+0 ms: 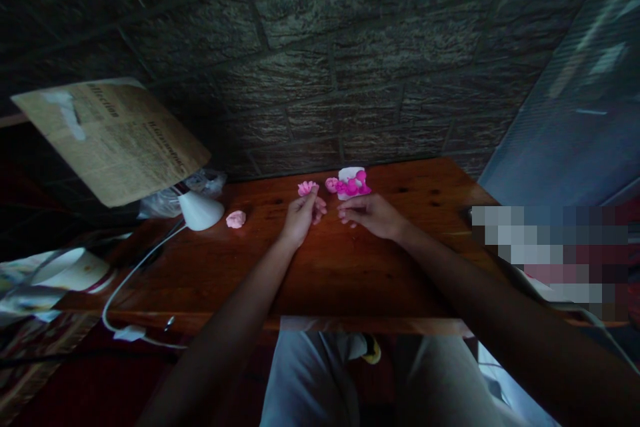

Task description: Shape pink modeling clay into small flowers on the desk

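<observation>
The lettering I can read is on the lampshade (120, 140) at the far left: dark print ending in "llection", with a second bold line below it that is too blurred to make out. My left hand (300, 217) pinches a pink flower (307, 188), its thumb up against the near side, and the ruffled petals stand out just beyond my thumb tip. My right hand (374, 215) is to the right, fingers curled and thumb drawn in toward them; I cannot tell whether anything is caught between the tips. Just beyond it lies a white holder (352, 173) with magenta petals (357, 184) on it, and a small pink bloom (331, 184) sits at its left side, between my two hands and farther off. Well to the left of my grip, a pale pink clump (236, 219) rests on the wooden table (240, 273), near the white lamp base (201, 211).
</observation>
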{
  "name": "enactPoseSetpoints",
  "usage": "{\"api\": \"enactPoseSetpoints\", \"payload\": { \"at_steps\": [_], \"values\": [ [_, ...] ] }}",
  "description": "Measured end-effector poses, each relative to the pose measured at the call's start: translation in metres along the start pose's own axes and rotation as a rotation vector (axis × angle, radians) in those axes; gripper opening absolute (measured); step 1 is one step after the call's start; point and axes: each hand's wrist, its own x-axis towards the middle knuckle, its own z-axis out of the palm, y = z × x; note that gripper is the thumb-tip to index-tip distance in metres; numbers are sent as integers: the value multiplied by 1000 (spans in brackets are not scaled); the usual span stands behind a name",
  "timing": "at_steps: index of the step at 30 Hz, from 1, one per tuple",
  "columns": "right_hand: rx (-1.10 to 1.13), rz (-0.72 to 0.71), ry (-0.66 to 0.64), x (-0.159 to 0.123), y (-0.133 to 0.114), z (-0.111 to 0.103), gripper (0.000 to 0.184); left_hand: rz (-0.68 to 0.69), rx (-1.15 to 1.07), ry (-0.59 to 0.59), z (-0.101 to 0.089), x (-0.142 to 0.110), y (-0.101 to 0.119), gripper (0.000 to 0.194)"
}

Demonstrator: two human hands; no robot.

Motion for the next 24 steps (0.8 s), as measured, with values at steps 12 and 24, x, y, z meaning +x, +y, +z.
{"api": "enactPoseSetpoints", "payload": {
  "at_steps": [12, 24],
  "values": [
    [-97, -103, 13, -2, -5, 2, 36, 11, 3, 15, -1, 1, -3, 61],
    [-146, -88, 70, 0, 0, -4, 34, 41, 22, -20, -2, 5, -8, 65]
  ]
}}
